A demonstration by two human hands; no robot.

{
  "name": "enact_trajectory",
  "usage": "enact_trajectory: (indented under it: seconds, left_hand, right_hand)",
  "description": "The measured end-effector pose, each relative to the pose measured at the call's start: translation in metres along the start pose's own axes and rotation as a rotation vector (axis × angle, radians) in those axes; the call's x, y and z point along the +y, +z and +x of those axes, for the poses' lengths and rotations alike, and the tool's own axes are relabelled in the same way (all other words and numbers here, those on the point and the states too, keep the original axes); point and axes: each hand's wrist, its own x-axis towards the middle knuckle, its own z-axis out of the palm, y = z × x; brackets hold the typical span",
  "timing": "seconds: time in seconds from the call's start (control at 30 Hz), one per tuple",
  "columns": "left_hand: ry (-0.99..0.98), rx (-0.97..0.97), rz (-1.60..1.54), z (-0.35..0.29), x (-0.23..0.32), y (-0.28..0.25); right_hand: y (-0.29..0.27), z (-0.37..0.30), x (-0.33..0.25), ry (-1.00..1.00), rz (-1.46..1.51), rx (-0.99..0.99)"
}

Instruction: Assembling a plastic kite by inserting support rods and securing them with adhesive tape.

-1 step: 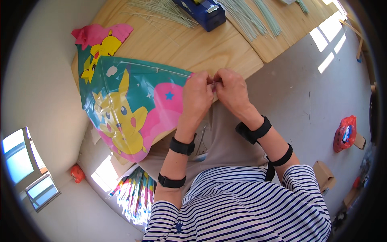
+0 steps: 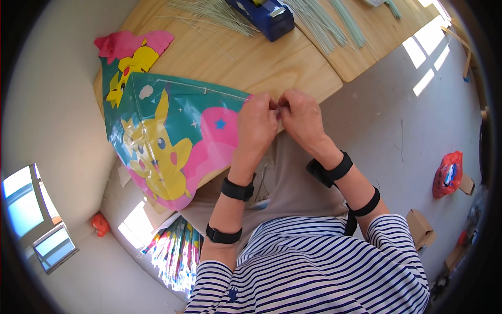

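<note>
A plastic kite (image 2: 209, 149), teal and pink with a yellow cartoon animal printed on it, lies over the near left edge of the wooden table. A thin pale rod (image 2: 188, 87) runs along its upper edge toward my hands. My left hand (image 2: 257, 118) pinches the kite's right corner. Close against it, my right hand (image 2: 302, 115) has its fingertips pressed together at the same corner. The tip between the fingers is mostly hidden. Behind the kite's left part, more printed sheet (image 2: 138, 55) with a pink, ruffled end rests on the table.
On the wooden table (image 2: 293, 65) stands a blue tape dispenser (image 2: 269, 21). Thin pale rods (image 2: 319, 26) lie in bunches at the far side. Colourful folded kites (image 2: 175, 254) are piled low at my left. A red plastic bag (image 2: 448, 175) and a cardboard box (image 2: 420, 227) sit on the floor at right.
</note>
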Motion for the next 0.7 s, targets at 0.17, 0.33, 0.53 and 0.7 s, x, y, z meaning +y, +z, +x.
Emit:
enact_trajectory:
  seconds: [0.17,0.33,0.53,0.7]
  left_hand:
    - [-0.049,0.039,0.098,-0.0037,0.0008,0.0048]
    - [-0.155,0.031,-0.043,-0.006,0.0005,0.0041]
    - [-0.219,-0.029,-0.316,-0.0084,-0.0059,0.0073]
    - [-0.204,-0.07,-0.227,-0.006,0.0024,-0.0006]
  right_hand:
    - [-0.0017,-0.0004,-0.0021,0.001,0.027,-0.007]
    - [0.0007,0.0001,0.0016,-0.034,0.015,0.02]
    - [0.0019,-0.0016,0.003,-0.037,0.035,0.029]
    - [-0.0004,-0.0015,0.0024,-0.033,0.018,0.029]
